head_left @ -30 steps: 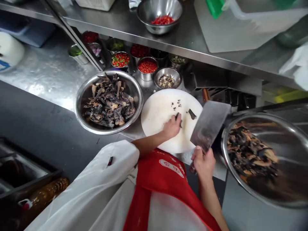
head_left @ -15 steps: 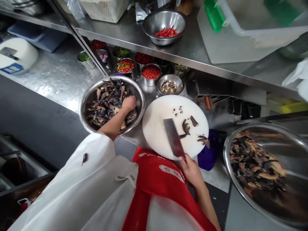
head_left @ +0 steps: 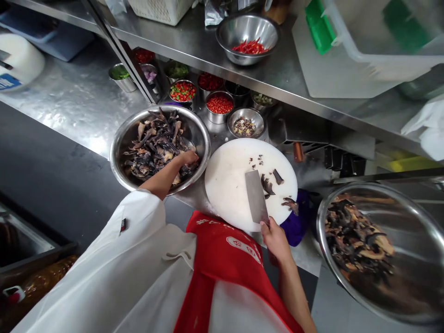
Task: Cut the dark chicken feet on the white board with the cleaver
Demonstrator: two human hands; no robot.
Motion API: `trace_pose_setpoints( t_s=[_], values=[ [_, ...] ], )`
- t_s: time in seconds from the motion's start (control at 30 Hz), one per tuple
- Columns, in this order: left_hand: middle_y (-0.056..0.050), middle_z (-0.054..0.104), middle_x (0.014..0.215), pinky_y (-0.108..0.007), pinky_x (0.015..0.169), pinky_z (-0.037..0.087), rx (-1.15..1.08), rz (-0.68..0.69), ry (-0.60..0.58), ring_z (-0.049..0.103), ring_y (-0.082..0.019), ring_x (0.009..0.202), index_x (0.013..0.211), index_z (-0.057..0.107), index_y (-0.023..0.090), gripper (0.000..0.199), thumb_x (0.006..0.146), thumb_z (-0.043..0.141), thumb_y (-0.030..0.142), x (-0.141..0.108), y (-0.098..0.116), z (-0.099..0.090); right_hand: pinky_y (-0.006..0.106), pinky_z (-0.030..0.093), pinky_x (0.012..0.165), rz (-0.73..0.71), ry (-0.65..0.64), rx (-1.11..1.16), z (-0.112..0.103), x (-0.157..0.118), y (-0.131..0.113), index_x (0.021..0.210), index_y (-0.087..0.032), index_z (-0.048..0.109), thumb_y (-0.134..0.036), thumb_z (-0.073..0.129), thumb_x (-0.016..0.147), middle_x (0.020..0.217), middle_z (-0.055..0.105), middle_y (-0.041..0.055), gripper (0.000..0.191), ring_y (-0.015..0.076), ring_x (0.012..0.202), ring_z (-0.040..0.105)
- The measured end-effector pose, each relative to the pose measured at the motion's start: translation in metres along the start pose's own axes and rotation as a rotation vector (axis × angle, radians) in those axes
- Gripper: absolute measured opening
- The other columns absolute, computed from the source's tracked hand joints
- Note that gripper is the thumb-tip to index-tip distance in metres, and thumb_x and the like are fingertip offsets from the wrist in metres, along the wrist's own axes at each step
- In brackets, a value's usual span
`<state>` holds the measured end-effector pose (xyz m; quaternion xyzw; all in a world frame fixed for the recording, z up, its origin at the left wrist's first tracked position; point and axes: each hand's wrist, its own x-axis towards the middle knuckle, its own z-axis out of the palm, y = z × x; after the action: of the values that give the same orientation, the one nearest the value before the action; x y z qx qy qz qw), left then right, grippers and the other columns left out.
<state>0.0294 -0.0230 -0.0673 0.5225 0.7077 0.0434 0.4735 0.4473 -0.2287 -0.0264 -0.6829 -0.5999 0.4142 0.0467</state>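
My left hand (head_left: 188,159) reaches down into a steel bowl (head_left: 116,164) heaped with dark-skinned chicken pieces (head_left: 156,138), feet among them. Its fingers are turned away and mostly hidden, so I cannot tell whether they grip a piece. My right hand (head_left: 275,237) is wrapped round the handle of a cleaver (head_left: 255,196), whose broad blade lies over the round white cutting board (head_left: 225,185). Right of the blade are a few chopped dark pieces (head_left: 278,176) and a clawed chicken foot (head_left: 290,204) at the board's edge. Tiny dark bits (head_left: 255,161) lie farther back.
At the right stands a large steel bowl (head_left: 321,222) of cut dark chicken pieces. Behind the board are a small bowl of chopped bits (head_left: 244,126) and several steel pots of chopped peppers (head_left: 219,104). Above them runs a steel shelf (head_left: 194,51) bearing a bowl of red chillies (head_left: 248,46).
My left hand has gone lower into the bowl, toward its right side. The cleaver has turned more upright and shifted slightly right. The whole view has shifted a little.
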Motion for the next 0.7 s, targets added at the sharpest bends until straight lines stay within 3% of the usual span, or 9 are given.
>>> trace_pose_setpoints(
  t_s=[0.1,0.2,0.3,0.37,0.53,0.63,0.7],
  values=[
    [-0.010,0.069,0.077,-0.033,0.059,0.053,-0.314,-0.035,-0.121,0.066,-0.021,0.066,0.101,0.065,0.010,0.025,0.083,0.052,0.020,-0.016,-0.002,-0.012,0.028,0.041,0.054,0.017,0.012,0.036,0.004,-0.002,0.002,0.092,-0.022,0.050,-0.048,0.039,0.088,0.067,0.062,0.0023,0.029,0.0201,0.059,0.058],
    [-0.013,0.070,0.085,-0.030,0.060,0.053,-0.733,0.028,-0.264,0.065,-0.018,0.068,0.101,0.062,0.012,0.025,0.079,0.055,0.021,-0.034,-0.004,-0.022,0.028,0.041,0.053,0.035,0.016,0.075,0.006,-0.002,0.002,0.093,-0.022,0.050,-0.048,0.040,0.088,0.066,0.061,0.0019,0.029,0.0201,0.057,0.058],
    [-0.012,0.070,0.089,-0.030,0.064,0.053,-0.792,0.135,-0.289,0.064,-0.016,0.069,0.098,0.061,0.013,0.026,0.074,0.064,0.023,-0.047,-0.005,-0.021,0.029,0.041,0.052,0.039,0.013,0.096,0.006,0.000,0.001,0.093,-0.022,0.051,-0.048,0.040,0.087,0.065,0.062,0.0018,0.029,0.0205,0.056,0.058],
    [-0.007,0.068,0.080,-0.029,0.066,0.052,-0.698,0.179,-0.225,0.062,-0.015,0.068,0.094,0.062,0.014,0.026,0.071,0.070,0.024,-0.048,-0.006,-0.014,0.029,0.041,0.052,0.041,0.016,0.100,0.006,0.002,0.000,0.094,-0.022,0.051,-0.048,0.040,0.087,0.064,0.062,0.0013,0.030,0.0203,0.055,0.058],
    [0.000,0.063,0.071,-0.023,0.071,0.048,-0.457,0.256,0.129,0.058,-0.013,0.074,0.073,0.060,0.014,0.023,0.068,0.074,0.032,-0.034,-0.007,0.006,0.029,0.040,0.052,0.057,0.009,0.091,0.005,0.005,-0.003,0.091,-0.022,0.049,-0.049,0.039,0.087,0.057,0.056,-0.0024,0.028,0.0194,0.050,0.055],
    [-0.001,0.060,0.070,-0.024,0.065,0.048,-0.614,0.274,0.284,0.057,-0.012,0.067,0.080,0.058,0.015,0.034,0.081,0.060,0.048,-0.038,0.004,-0.004,0.029,0.039,0.052,0.047,0.012,0.091,0.005,0.005,-0.005,0.089,-0.023,0.048,-0.048,0.039,0.088,0.056,0.055,-0.0032,0.027,0.0189,0.050,0.055],
    [0.001,0.056,0.067,-0.025,0.056,0.048,-0.788,0.258,0.311,0.054,-0.010,0.055,0.091,0.057,0.016,0.041,0.087,0.048,0.056,-0.052,0.021,-0.018,0.028,0.039,0.053,0.041,0.025,0.106,0.005,0.004,-0.006,0.089,-0.023,0.047,-0.048,0.039,0.088,0.057,0.056,-0.0032,0.026,0.0186,0.051,0.055]
  ],
)
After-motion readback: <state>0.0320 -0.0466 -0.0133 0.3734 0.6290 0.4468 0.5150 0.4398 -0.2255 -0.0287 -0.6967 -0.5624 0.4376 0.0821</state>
